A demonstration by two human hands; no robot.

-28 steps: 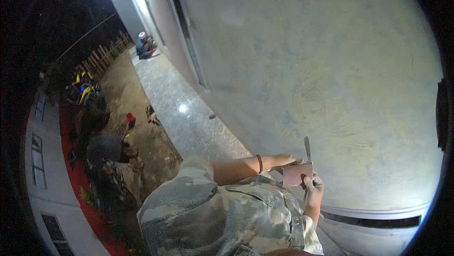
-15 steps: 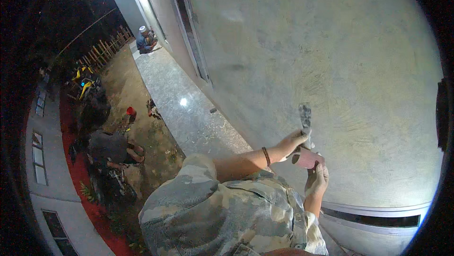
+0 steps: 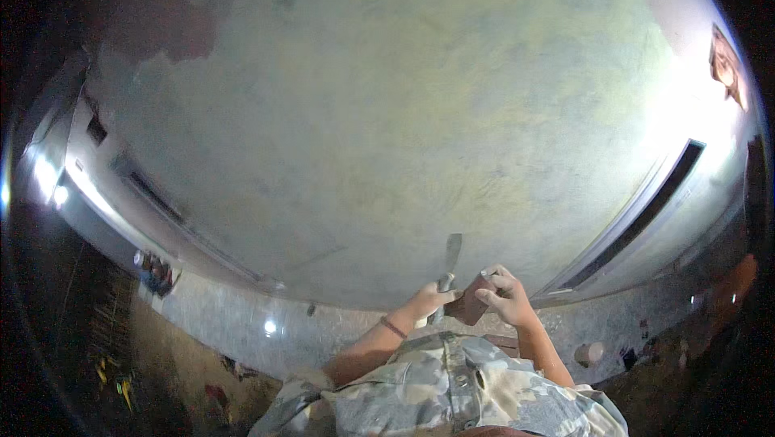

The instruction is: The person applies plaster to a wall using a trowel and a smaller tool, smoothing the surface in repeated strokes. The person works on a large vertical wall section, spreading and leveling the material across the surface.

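My left hand [image 3: 426,301], with a beaded bracelet at its wrist, is closed round the handle of a putty knife [image 3: 454,250]. The knife's flat, dull blade points up toward the wall. In my right hand [image 3: 508,298] is a folded or curled piece of reddish-brown sandpaper [image 3: 468,305], pinched between fingers and thumb. The sandpaper's left edge meets my left thumb; whether that thumb also grips it I cannot tell. Both hands are close together in front of my chest, and pale dust coats the fingers.
A large patchy grey-green plastered wall [image 3: 387,130] rises ahead. Long narrow frames stand at left [image 3: 157,195] and right [image 3: 638,219]. A person [image 3: 157,273] crouches far left on the walkway [image 3: 234,320]. A pale bucket [image 3: 589,354] stands at right.
My view has swung round to face the wall more squarely. Both hands now sit lower in the picture, still holding the putty knife and the sandpaper.
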